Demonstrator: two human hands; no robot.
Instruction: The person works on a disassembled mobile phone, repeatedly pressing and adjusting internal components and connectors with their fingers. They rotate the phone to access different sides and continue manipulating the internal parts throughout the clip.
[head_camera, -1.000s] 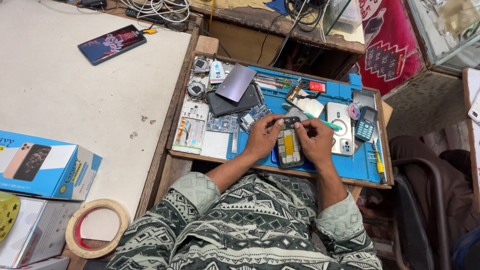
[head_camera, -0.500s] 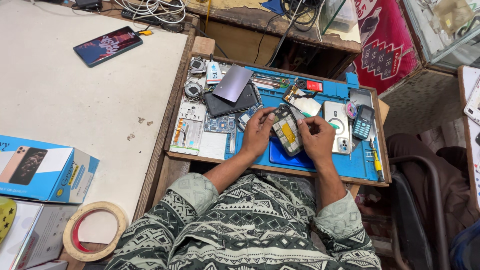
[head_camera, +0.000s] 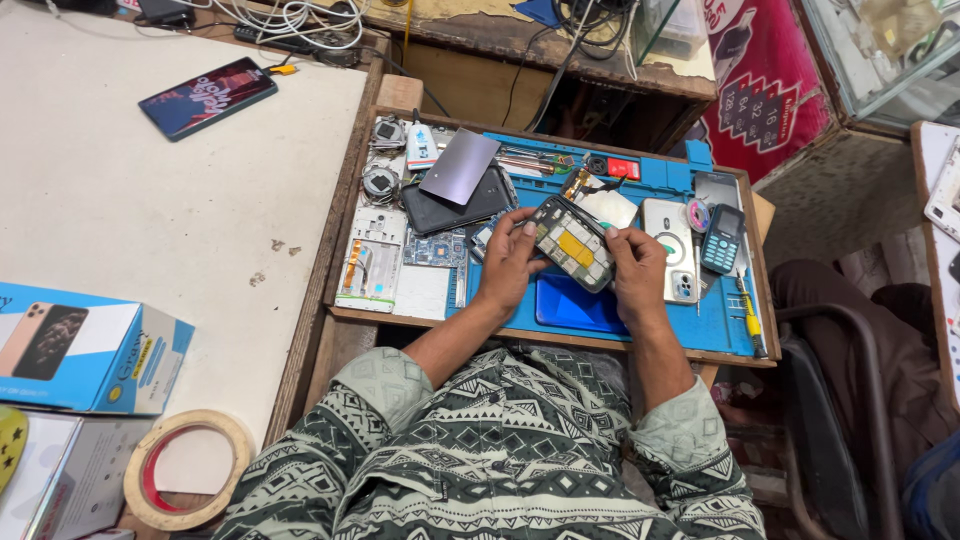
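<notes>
Two hands grip an opened phone (head_camera: 572, 243) tilted above the blue mat (head_camera: 600, 310): the left hand (head_camera: 510, 262) clamps its edge at nine o'clock, the right hand (head_camera: 636, 270) at three o'clock. Beyond, at eleven o'clock, a dark tablet (head_camera: 455, 208) lies under a grey panel (head_camera: 459, 167). A small keypad phone (head_camera: 722, 238) rests at two o'clock
</notes>
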